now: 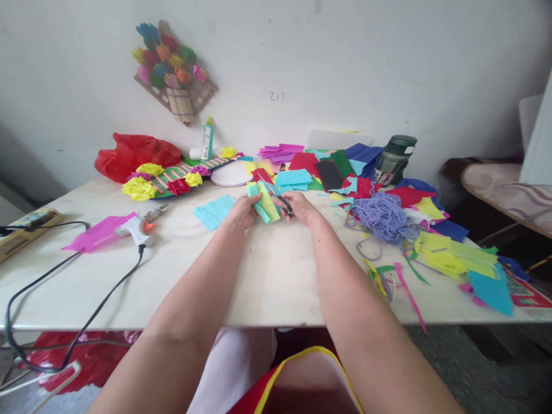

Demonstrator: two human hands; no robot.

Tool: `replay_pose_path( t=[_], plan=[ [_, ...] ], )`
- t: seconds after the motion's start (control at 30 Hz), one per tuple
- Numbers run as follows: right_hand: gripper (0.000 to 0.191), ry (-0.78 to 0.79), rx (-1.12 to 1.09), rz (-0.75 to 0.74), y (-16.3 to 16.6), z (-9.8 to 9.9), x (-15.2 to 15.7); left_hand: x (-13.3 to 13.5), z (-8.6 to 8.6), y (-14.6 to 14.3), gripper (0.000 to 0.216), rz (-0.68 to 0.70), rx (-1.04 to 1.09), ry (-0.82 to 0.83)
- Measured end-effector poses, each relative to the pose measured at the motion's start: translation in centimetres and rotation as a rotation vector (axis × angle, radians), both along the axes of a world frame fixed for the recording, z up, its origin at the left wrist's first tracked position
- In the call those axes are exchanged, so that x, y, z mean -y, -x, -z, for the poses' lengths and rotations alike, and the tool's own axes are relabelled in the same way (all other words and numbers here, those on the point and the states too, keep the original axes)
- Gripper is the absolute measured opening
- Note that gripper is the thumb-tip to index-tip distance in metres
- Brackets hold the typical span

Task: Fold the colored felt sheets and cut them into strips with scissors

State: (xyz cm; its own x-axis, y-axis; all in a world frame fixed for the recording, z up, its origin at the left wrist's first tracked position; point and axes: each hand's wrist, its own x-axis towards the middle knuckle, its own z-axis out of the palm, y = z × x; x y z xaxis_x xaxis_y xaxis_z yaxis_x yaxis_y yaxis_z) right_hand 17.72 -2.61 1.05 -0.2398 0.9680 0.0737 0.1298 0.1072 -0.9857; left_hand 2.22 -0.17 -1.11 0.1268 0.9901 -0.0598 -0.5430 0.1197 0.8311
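White wall behind, pale table in front, and the far half is buried in craft scraps. At the far left edge sits a power strip, with a black cable trailing off the near edge. Right of it a glue gun lies beside a pink sheet. Farther back there is a red bag, then yellow paper flowers and an upright glue bottle against the wall. A cyan sheet lies flat, just left of the left hand, whose fingers are curled round the folded paper, a green and cyan bundle held just above the table's middle. The right hand is closed on the handles of the scissors, blades touching the bundle's far edge; how far they gape I cannot tell. Right of the hands lies purple yarn, a green jar behind it, and yellow-green sheets near the right edge
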Motion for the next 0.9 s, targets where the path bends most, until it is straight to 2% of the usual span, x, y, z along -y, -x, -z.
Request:
replay_pose_path(
  t=[0.53,0.9],
  plan=[
    [0.029,-0.017,0.046,0.009,0.0,-0.08,0.1,-0.08,0.05,0.02,0.016,0.0,0.0,0.007],
    [0.029,-0.041,0.017,0.049,0.05,0.21,-0.21,0.57,-0.54,-0.04,0.023,0.004,0.007,0.04]
  ],
)
